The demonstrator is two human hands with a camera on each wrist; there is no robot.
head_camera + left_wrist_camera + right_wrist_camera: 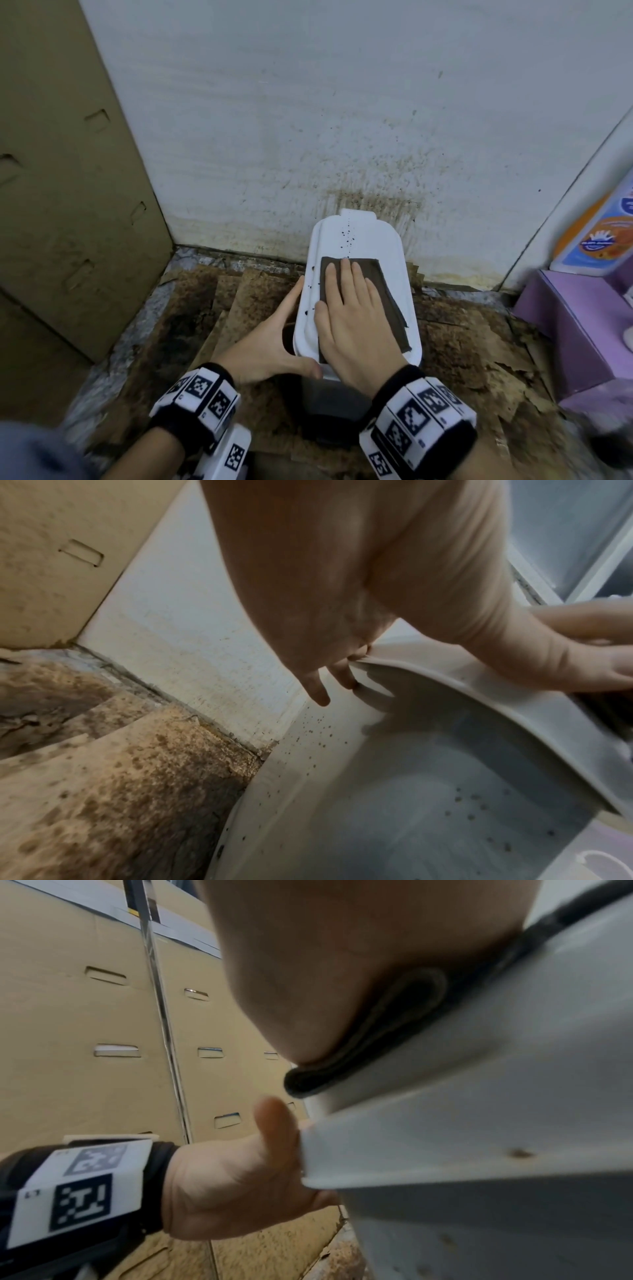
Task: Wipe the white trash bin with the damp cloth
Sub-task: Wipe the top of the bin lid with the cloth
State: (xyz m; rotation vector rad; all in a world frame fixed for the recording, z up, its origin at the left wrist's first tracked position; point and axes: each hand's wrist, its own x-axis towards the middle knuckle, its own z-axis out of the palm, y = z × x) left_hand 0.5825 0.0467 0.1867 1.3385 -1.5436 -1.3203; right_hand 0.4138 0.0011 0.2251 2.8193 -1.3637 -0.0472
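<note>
Right hand (356, 308) pressed the damp cloth (380, 284) flat on the bin lid (380, 236); left hand (274, 339), open, steadied its edge. Pressing harder risked smearing the specks.

Black wristbands (394, 380), white blocks with black square markers (416, 419), bare hands

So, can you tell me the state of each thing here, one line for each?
trash bin lid: closed, dark specks on it.
cloth: folded flat on the lid.
right hand: flat, pressing the cloth.
left hand: fingers straight, bracing the bin's left side.
wall: stained behind the bin.
</note>
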